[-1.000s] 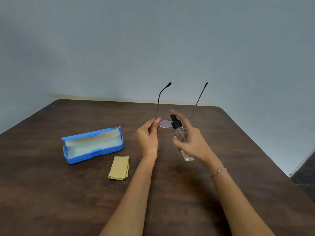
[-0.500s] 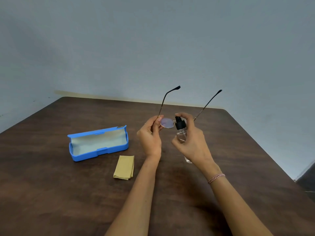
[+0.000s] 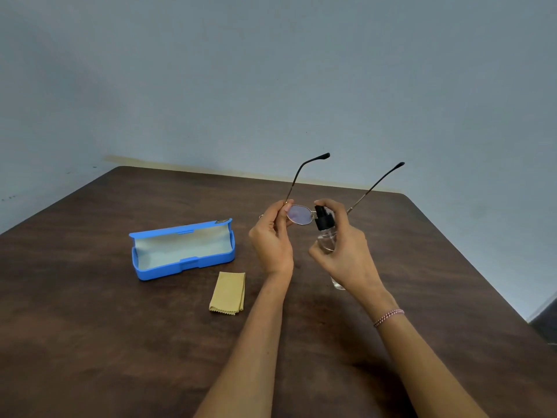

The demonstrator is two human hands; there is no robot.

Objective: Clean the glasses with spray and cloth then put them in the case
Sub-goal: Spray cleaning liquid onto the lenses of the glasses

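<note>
While both hands are held above the middle of the counter [image 3: 90,327], the left hand [image 3: 271,245] pinches the glasses [image 3: 300,214] at the left end of the frame, thumb and fingertips curled at the hinge. Temples unfolded, both pointing up and away toward the far edge. The right hand [image 3: 346,254] grips the spray bottle [image 3: 324,220]: fingers wrapped round the clear body, index finger lying on top of the black pump head. The pump head sits just beside the lens nearer the left hand; contact between them cannot be told. The second lens is mostly hidden behind the bottle and right hand. The bottle's clear base shows below the right palm. The case [image 3: 187,265], blue, lies open on the counter left of the hands, toward the left edge, lid tilted back, pale lining showing. The cloth [image 3: 228,293], tan and folded, lies flat on the near side of the case's right end, apart from it, close to the left forearm. A bracelet [image 3: 388,316] sits on the right wrist.
</note>
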